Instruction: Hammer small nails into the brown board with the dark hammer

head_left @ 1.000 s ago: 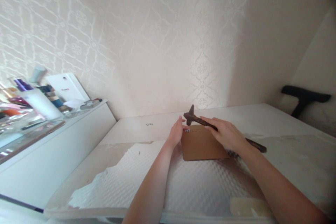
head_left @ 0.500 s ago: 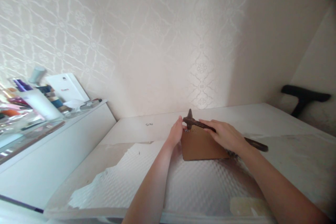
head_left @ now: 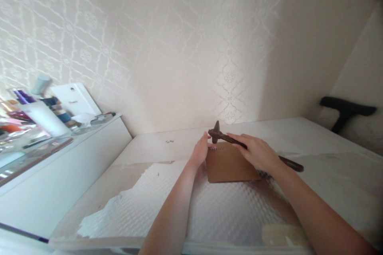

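My right hand (head_left: pixel 259 152) is wrapped around the handle of a dark, worn hammer (head_left: pixel 233 140). The hammer's head is raised a little over the far left part of a flat brown board (head_left: pixel 231 167). At that board's far left corner is my left hand (head_left: pixel 201 151), gripping the edge, with the thumb side over the top and the other fingers partly hidden. Close to my left thumb, a short row of small shiny metal pieces (head_left: pixel 213 149) sits on the board, with small dark marks beside it. The board lies on a white quilted sheet (head_left: pixel 131 207).
A few tiny dark bits (head_left: pixel 169 141) lie on the white surface behind my left hand. To the left stands a white cabinet (head_left: pixel 66 179) crowded with bottles and a white box (head_left: pixel 76 99). A black T-shaped handle (head_left: pixel 347 107) rises at right, near the patterned wall (head_left: pixel 179 48).
The hammer head has lifted slightly off the board, uncovering more of the small metal pieces. My left hand and the board have stayed put.
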Demonstrator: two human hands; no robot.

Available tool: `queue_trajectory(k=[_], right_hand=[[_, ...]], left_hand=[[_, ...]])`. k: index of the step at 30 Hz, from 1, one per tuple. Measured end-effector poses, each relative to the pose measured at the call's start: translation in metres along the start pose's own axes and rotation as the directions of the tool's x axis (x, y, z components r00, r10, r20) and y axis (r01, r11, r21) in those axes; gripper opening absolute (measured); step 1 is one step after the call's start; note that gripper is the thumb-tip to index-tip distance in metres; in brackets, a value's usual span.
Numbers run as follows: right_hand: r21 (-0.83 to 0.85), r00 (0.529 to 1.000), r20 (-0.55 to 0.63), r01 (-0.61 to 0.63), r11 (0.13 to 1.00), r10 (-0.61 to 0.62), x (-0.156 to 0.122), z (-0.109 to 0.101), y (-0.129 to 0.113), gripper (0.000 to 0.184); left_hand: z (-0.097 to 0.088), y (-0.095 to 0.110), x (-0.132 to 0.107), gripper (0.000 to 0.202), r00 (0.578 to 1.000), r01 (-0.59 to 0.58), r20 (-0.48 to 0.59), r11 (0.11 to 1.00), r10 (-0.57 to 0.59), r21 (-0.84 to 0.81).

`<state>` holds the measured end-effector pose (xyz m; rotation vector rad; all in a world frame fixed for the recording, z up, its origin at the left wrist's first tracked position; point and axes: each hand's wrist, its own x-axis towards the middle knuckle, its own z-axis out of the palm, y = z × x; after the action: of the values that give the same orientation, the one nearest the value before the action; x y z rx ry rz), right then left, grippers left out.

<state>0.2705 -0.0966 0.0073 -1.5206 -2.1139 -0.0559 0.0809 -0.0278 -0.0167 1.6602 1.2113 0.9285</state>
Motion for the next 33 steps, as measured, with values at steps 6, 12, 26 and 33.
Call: queue_trajectory(k=[6, 12, 26, 33], right_hand=[[0.001, 0.999, 0.041, 0.015, 1.0, -0.015, 0.0, 0.0, 0.002, 0.04], [0.019, 1.0, 0.009, -0.005, 1.0, 0.005, 0.0, 0.0, 0.004, 0.042], [0.055, 0.999, 0.051, 0.016, 0.998, -0.018, 0.001, 0.0, 0.004, 0.041], [0.076, 1.0, 0.02, 0.016, 0.997, -0.017, 0.001, 0.001, 0.006, 0.042]], left_hand=[[0.0, -0.005, 0.003, 0.076, 1.0, -0.008, -0.001, 1.0, 0.008, 0.012], [0.0, -0.007, 0.004, 0.078, 1.0, -0.002, -0.01, 1.0, 0.002, 0.009], [0.002, -0.017, 0.009, 0.077, 1.0, 0.024, 0.009, 0.996, -0.023, -0.091], [0.001, -0.012, 0.007, 0.077, 1.0, 0.01, 0.014, 0.996, -0.009, -0.087]])
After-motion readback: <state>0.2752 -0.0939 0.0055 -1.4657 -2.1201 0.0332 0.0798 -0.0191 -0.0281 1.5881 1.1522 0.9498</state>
